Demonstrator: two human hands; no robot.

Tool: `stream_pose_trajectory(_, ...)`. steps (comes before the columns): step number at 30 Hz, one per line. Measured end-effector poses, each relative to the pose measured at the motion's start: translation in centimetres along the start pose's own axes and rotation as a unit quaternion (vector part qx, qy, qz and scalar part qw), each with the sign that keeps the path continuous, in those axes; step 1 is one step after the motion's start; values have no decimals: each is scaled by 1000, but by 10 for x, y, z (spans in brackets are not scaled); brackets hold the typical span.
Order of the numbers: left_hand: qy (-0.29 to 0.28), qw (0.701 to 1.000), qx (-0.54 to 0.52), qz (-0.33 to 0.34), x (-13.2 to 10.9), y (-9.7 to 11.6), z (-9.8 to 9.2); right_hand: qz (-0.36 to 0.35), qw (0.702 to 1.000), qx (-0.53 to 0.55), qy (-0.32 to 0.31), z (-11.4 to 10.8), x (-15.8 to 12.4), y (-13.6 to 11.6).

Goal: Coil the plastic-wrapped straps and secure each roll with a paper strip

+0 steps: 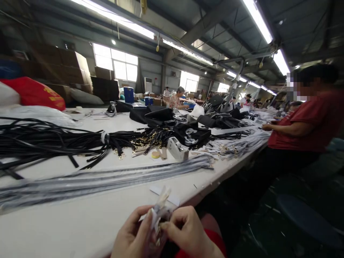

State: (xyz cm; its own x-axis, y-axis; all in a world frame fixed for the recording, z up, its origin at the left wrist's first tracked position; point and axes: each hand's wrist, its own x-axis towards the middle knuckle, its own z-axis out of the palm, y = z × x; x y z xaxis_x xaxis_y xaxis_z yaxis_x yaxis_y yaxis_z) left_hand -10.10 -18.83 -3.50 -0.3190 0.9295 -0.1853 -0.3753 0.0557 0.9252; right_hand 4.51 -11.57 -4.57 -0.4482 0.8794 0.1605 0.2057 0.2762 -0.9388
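Note:
At the bottom of the view my left hand (134,236) and my right hand (188,234) meet over the near edge of the white table (80,222). Both pinch a small crumpled piece of clear plastic wrapping (160,209) that sticks up between the fingers. Something small and metallic seems to sit under it, but I cannot make it out. Just beyond my hands lies a long grey-wrapped bundle of straps (107,179) stretched across the table.
A pile of black straps with gold clasps (80,143) covers the table's left and middle. A tape dispenser (177,148) and black bags (156,116) lie further along. A person in a red shirt (306,125) works at the right edge. Other workers sit far back.

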Motion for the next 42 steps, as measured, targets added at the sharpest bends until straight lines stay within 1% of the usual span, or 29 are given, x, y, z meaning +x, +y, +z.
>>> stream_pose_trajectory(2,6,998,-42,-50,3,4,-5,-3,998,29,49,-4,-3,3)
stream_pose_trajectory(3,8,996,-63,-63,4,4,-6,-3,997,62,51,-5,-3,4)
stream_pose_trajectory(4,7,994,-78,-71,6,3,-7,-1,994,102,27,-4,-4,6)
stream_pose_trajectory(5,3,993,-87,-77,7,1,-7,5,990,141,-18,-3,-5,8)
stream_pose_trajectory(7,-7,992,-87,-88,10,-7,-8,33,970,208,-119,4,-9,14)
stream_pose_trajectory(8,-9,993,-76,-85,12,-12,-10,50,961,226,-149,8,-12,19)
stream_pose_trajectory(9,-11,996,-55,-75,14,-17,-12,69,957,233,-160,12,-16,25)
stream_pose_trajectory(10,-8,998,-21,-56,17,-20,-16,87,956,233,-157,16,-20,31)
stream_pose_trajectory(12,4,997,77,3,22,-25,-26,121,957,227,-136,17,-26,45)
stream_pose_trajectory(13,16,991,129,38,24,-25,-32,137,957,221,-131,13,-27,51)
stream_pose_trajectory(15,39,970,215,103,29,-24,-45,168,958,190,-135,-5,-16,54)
stream_pose_trajectory(17,52,951,267,146,34,-21,-55,178,967,136,-118,-39,12,43)
stream_pose_trajectory(18,52,943,287,161,36,-20,-59,157,978,117,-78,-59,32,33)
stream_pose_trajectory(19,48,935,307,174,37,-20,-61,108,987,116,11,-80,54,20)
stream_pose_trajectory(21,29,916,348,198,39,-22,-62,43,985,126,108,-117,97,-9)
stream_pose_trajectory(22,19,905,369,210,39,-23,-62,20,981,120,152,-130,114,-22)
stream_pose_trajectory(23,12,893,390,222,39,-24,-62,7,978,114,173,-136,126,-32)
stream_pose_trajectory(24,8,881,411,233,39,-26,-63,-2,978,108,177,-137,133,-37)
stream_pose_trajectory(25,8,869,432,243,40,-27,-64,-7,982,99,163,-131,133,-38)
stream_pose_trajectory(27,16,838,479,259,45,-26,-70,-9,994,68,90,-105,118,-26)
stream_pose_trajectory(28,22,818,511,262,50,-24,-74,-8,998,46,43,-87,105,-16)
stream_pose_trajectory(30,37,765,593,248,67,-14,-83,11,999,6,-44,-52,71,6)
stream_pose_trajectory(31,48,728,647,222,79,-8,-89,29,996,-1,-88,-37,53,15)
stream_pose_trajectory(32,61,683,705,184,93,-1,-94,45,990,1,-131,-23,36,22)
stream_pose_trajectory(34,85,656,737,140,123,13,-105,66,978,3,-197,-4,10,28)
stream_pose_trajectory(36,91,634,761,108,150,24,-111,71,971,4,-230,4,-5,26)
stream_pose_trajectory(38,73,613,781,97,166,31,-112,74,970,7,-233,4,-10,24)
stream_pose_trajectory(40,50,593,798,94,173,35,-110,85,973,16,-215,-3,-8,26)
stream_pose_trajectory(42,32,576,812,91,172,38,-108,102,977,24,-183,-10,-3,33)
